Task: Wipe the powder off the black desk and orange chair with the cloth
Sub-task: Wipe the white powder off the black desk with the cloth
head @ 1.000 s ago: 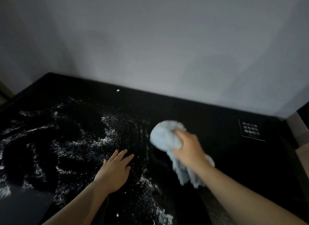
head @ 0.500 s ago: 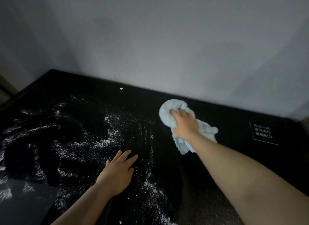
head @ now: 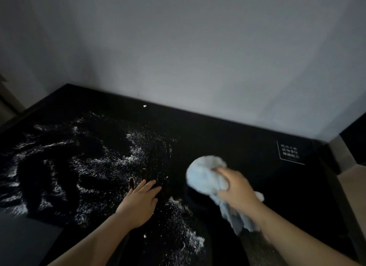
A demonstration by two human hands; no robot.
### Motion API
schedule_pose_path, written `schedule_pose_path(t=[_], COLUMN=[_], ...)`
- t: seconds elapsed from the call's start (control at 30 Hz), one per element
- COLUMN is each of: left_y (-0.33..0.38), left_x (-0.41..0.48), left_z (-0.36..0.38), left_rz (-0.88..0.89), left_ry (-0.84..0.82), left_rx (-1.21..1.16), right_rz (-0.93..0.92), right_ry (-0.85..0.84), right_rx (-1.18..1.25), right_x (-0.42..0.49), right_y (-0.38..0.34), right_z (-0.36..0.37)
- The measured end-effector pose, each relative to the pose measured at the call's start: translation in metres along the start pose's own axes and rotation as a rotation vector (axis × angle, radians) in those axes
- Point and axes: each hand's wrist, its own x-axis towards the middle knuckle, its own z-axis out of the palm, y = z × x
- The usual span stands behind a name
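Wall [head: 198, 58]: plain, pale grey, filling the upper half of the view and meeting the desk's far edge.

Black desk [head: 237, 139]: glossy and dark, running from the far left to the right edge of the view. The stretch to the right of the cloth shows plain black.

Powder [head: 111, 159]: white and scattered in streaks and swirls over the left and middle of the desk. A denser drift [head: 194, 240] lies near the front edge, between the two forearms.

Cloth [head: 204, 174]: pale blue and bunched into a rounded wad on the right-centre of the desk, just right of the powder's edge. A loose tail trails back under the wrist toward the near edge. Blur hides how firmly it presses on the surface.

Right hand [head: 235, 188]: fingers are curled round the cloth and grip it from above, with the wad bulging out ahead of the knuckles. The forearm is bare.

Left hand [head: 138, 202]: lies flat and palm down on the desk, fingers straight and close together, holding nothing. It sits in the powder, apart from the cloth.

Sign [head: 290, 153]: a thin white outline with small white lettering on the desk's far right corner, too small to read.

White crumb [head: 144, 106]: a single speck near the desk's back edge, well apart from both hands.
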Motion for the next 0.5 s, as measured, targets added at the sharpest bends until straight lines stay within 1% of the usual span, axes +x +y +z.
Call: schedule_pose_path(t=[0.03, 0.07, 0.1, 0.13, 0.17, 0.2, 0.27, 0.3, 0.33, 0.37, 0.4, 0.43, 0.47, 0.5], left_y=[-0.002, -0.005, -0.008, -0.01, -0.013, -0.015, -0.016, -0.016, -0.015, -0.015, -0.014, -0.014, -0.015, -0.016], left_x=[-0.008, -0.016, -0.024, -0.031, -0.038, -0.042, -0.051, -0.054, -0.058, -0.061, -0.064, -0.068, -0.071, -0.075], left_z=[0.005, 0.01, 0.015, 0.019, 0.022, 0.025, 0.028, 0.03, 0.031, 0.032, 0.033, 0.034, 0.034, 0.035], left_rz=[0.004, 0.004, 0.002, -0.002, -0.003, -0.001, 0.005, 0.006, 0.005, 0.004, 0.005, 0.011, 0.021, 0.033], left_ry=[0.045, 0.099, 0.145, 0.173, 0.18, 0.174, 0.147, 0.141, 0.141, 0.142, 0.141, 0.136, 0.131, 0.125], left_rx=[0.012, 0.026, 0.037, 0.041, 0.044, 0.05, 0.068, 0.078, 0.086, 0.093, 0.1, 0.106, 0.111, 0.116], right_rz=[0.118, 0.229, 0.307, 0.335, 0.319, 0.267, 0.1, -0.001, -0.024, 0.035, 0.156, 0.277, 0.351, 0.342], right_ry=[0.119, 0.204, 0.249, 0.261, 0.249, 0.248, 0.259, 0.234, 0.189, 0.167, 0.309, 0.572, 0.771, 0.733], right_rx=[-0.012, -0.058, -0.172, -0.333, -0.451, -0.469, -0.377, -0.288, -0.17, -0.031, 0.145, 0.224, 0.243, 0.103], right_x=[-0.004, -0.009, -0.017, -0.026, -0.038, -0.05, -0.07, -0.077, -0.073, -0.072, -0.068, -0.063, -0.063, -0.07], right_y=[0.009, 0.016, 0.017, 0.012, 0.004, -0.006, -0.026, -0.035, -0.056, -0.074, -0.091, -0.095, -0.093, -0.084], right_z=[-0.005, -0.003, 0.004, 0.018, 0.035, 0.052, 0.085, 0.093, 0.102, 0.104, 0.097, 0.088, 0.075, 0.063])
